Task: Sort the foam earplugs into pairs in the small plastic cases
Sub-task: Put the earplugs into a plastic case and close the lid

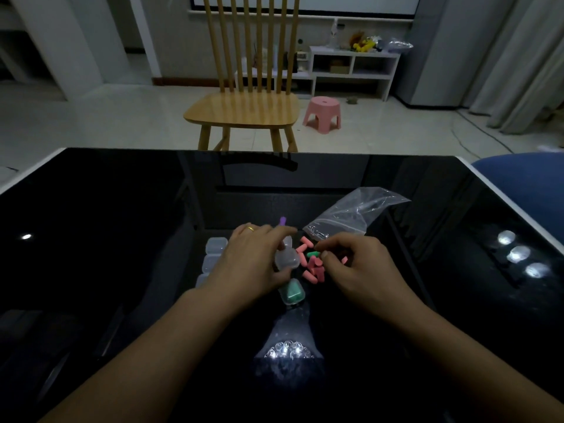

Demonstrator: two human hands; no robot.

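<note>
A heap of pink foam earplugs [311, 265] lies on the black glossy table between my hands. My left hand [250, 264] holds a clear small plastic case [286, 258], lid apart, just left of the heap. My right hand [357, 267] pinches a green earplug [313, 254] at the heap's top, close to the case. A shut case with green earplugs inside [292, 292] sits below the heap. A purple earplug [283, 221] lies alone behind my left hand. Several empty clear cases [215, 245] are lined up left of my left hand, partly hidden.
A clear zip bag [351, 215] lies behind the heap to the right. The table's far edge [259, 151] faces a wooden chair [244, 111] and a pink stool [323, 112]. A blue cushion [525, 178] is at the right corner.
</note>
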